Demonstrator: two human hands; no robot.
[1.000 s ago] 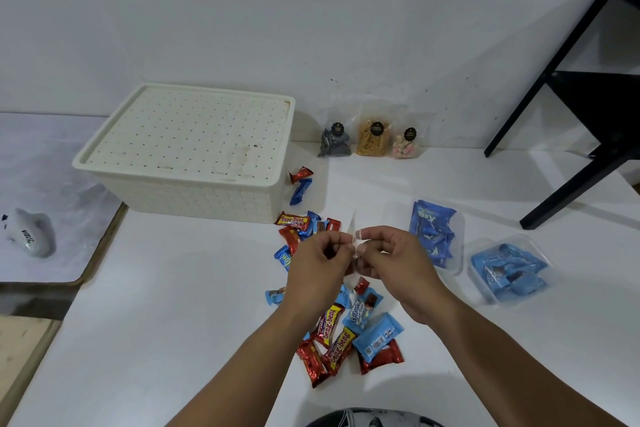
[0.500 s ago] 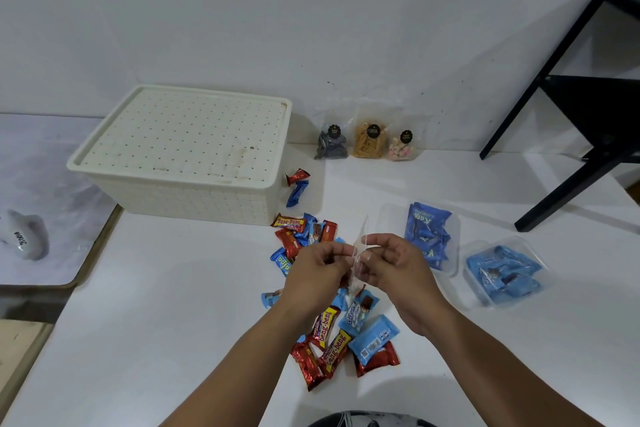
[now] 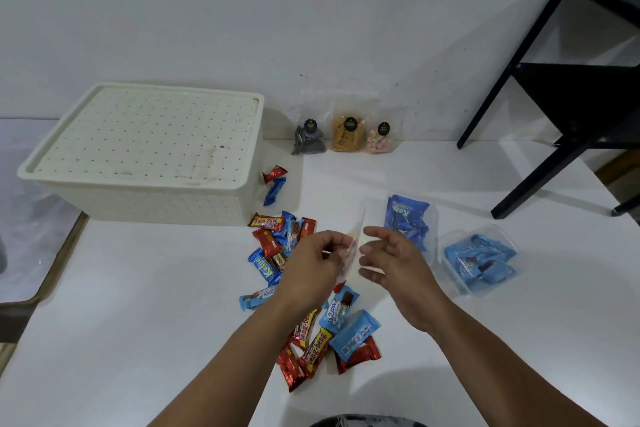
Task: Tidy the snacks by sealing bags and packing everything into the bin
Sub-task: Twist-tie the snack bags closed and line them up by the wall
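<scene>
A cream rectangular plastic bin (image 3: pixel 138 163) with a perforated lid is sitting at the far left of the white table (image 3: pixel 138 322), lid closed. Two wrapped snacks, one red (image 3: pixel 275 173) and one blue (image 3: pixel 274 191), are lying just beside its right wall.

A loose pile of glossy foil-wrapped snack bars (image 3: pixel 277 246), red and blue, is spreading from near the bin's front corner toward the near edge; the exact count cannot be told because the forearms are covering part of it.

The left hand (image 3: pixel 318 262) is pinching one edge of a small clear plastic bag (image 3: pixel 355 246) between thumb and curled fingers. The bag is standing nearly on edge above the pile, between both hands.

The right hand (image 3: pixel 389 258) is hovering just beside the bag with fingers spread and relaxed, gripping nothing. Half a second earlier, both hands were pinching the bag together; the right hand has since released it and moved apart.

Three small clear pouches are leaning against the wall behind: one dark grey (image 3: pixel 308 137), one tan (image 3: pixel 348 133), one pale pink (image 3: pixel 381 139).

Two clear bags filled with blue wrapped snacks are lying to the right: the nearer bag (image 3: pixel 408 222) and the farther-right bag (image 3: pixel 479 260).

A black frame (image 3: pixel 554 135) is standing at the far right.
</scene>
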